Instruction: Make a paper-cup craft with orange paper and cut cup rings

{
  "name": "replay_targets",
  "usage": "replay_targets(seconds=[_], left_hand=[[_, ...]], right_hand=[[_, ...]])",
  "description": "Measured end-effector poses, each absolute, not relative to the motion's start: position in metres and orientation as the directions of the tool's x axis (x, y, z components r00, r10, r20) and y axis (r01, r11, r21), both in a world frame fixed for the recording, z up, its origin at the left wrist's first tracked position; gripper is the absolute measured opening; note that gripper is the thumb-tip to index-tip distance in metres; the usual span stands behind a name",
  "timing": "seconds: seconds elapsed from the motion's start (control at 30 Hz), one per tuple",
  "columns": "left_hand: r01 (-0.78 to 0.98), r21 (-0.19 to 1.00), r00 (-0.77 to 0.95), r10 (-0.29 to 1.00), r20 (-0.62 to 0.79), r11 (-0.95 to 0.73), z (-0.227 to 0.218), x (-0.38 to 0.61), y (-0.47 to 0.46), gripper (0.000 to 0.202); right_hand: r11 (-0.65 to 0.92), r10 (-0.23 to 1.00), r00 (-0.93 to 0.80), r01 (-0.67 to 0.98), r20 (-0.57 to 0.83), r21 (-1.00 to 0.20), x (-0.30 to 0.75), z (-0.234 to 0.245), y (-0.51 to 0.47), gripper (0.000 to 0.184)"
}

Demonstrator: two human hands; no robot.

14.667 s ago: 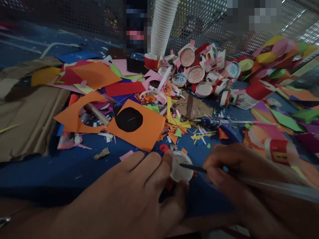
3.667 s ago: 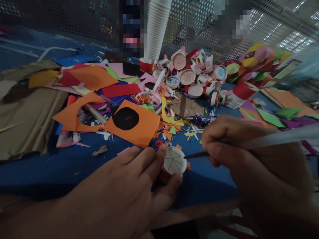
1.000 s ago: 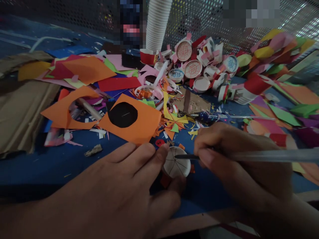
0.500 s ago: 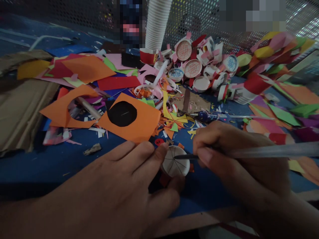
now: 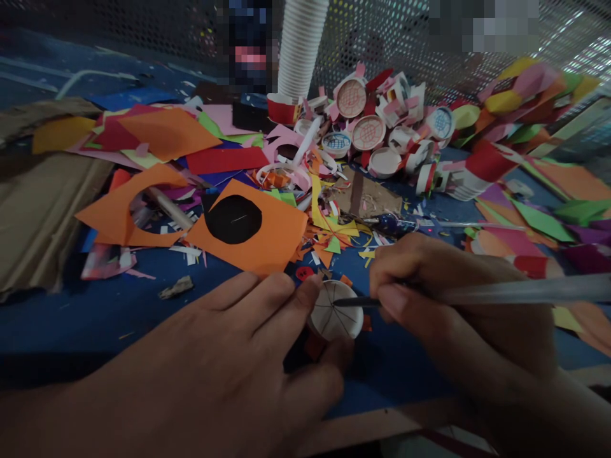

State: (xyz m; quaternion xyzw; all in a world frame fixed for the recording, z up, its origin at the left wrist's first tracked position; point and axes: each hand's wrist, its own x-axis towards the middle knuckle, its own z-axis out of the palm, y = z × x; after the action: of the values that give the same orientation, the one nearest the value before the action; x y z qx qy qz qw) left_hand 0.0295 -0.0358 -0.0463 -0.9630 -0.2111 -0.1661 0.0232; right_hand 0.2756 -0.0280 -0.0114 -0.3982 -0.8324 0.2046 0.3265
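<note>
Between the thumb and forefinger of my left hand [image 5: 238, 356] a small white paper cup base [image 5: 337, 321] is gripped against the blue table. Dark lines spread like spokes from the middle of its round face. Orange-red tabs stick out around its edge. My right hand [image 5: 443, 312] is closed around a pen [image 5: 515, 292] with a clear barrel and a dark tip. The pen's point touches the white disc near where the lines meet. Just above my left forefinger lies a small red button-like piece [image 5: 304, 273].
An orange sheet [image 5: 281, 229] with a black circle [image 5: 233, 219] lies beyond my left hand. Cardboard [image 5: 48, 216] is at the left. Paper scraps, several cut cups [image 5: 367, 132] and a tall stack of white cups [image 5: 301, 51] stand further back. A blue pen-like tool [image 5: 396, 222] lies beyond my right hand.
Almost nothing differs. Both hands and the cup base keep their places, and the pen tip stays near the disc's centre.
</note>
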Motion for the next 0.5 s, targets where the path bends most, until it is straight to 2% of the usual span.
replay_targets(seconds=[0.17,0.37,0.5], left_hand=[[0.408,0.03,0.853,0.392,0.343,-0.913,-0.047,0.03,-0.0367,0.04],[0.402,0.046,0.857,0.393,0.334,-0.914,-0.0442,0.0289,-0.0338,0.037],[0.393,0.043,0.863,0.384,0.329,-0.919,-0.0425,0.0306,-0.0333,0.037]], right_hand=[[0.561,0.826,-0.417,0.558,0.378,-0.611,0.2722,-0.0095,-0.029,0.018],[0.609,0.793,-0.423,0.573,0.439,-0.548,0.2682,-0.0108,-0.0267,0.021],[0.588,0.809,-0.414,0.571,0.417,-0.574,0.2695,-0.0108,-0.0275,0.02]])
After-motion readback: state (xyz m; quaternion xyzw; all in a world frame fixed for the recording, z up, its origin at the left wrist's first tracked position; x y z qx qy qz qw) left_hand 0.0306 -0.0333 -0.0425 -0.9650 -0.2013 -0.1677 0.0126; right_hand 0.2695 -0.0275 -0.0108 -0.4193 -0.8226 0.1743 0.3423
